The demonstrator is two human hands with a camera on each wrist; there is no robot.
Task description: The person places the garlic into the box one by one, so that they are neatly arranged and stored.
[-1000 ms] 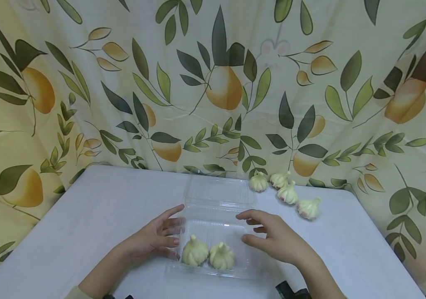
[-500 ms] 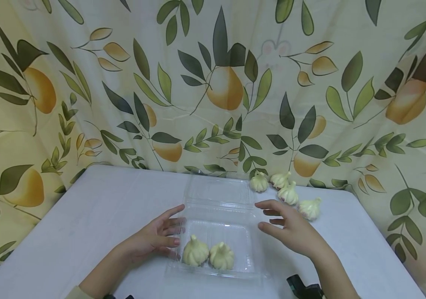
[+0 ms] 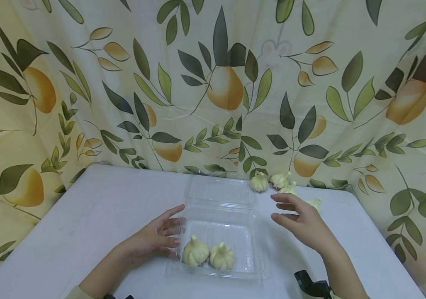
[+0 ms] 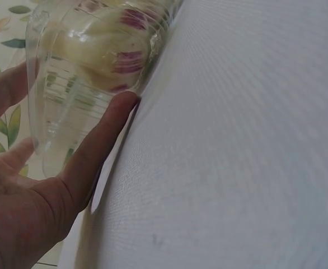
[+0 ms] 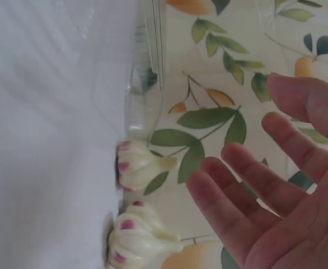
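A clear plastic clamshell box [image 3: 235,232] lies with its lid folded back on the white table. Two garlic bulbs [image 3: 195,251] [image 3: 222,256] sit side by side in its near left part. Fingers spread, my left hand [image 3: 157,236] rests against the box's left side; in the left wrist view a fingertip meets its lower edge by a purple-streaked garlic bulb [image 4: 111,50]. My right hand [image 3: 298,220] is in the air right of the box, fingers loosely bent and holding nothing. It partly hides two of the loose garlic bulbs [image 3: 259,182] at the back right.
A white cloth covers the table [image 3: 97,207], whose far edge meets a curtain [image 3: 142,83] printed with fruit and leaves. In the right wrist view, two loose garlic bulbs [image 5: 141,235] stand near the box. A dark wrist strap mount [image 3: 311,285] sits by the right forearm.
My right hand has moved right and slightly away from me, from over the box's right side to in front of the loose garlic bulbs. The left hand and the box stay put.
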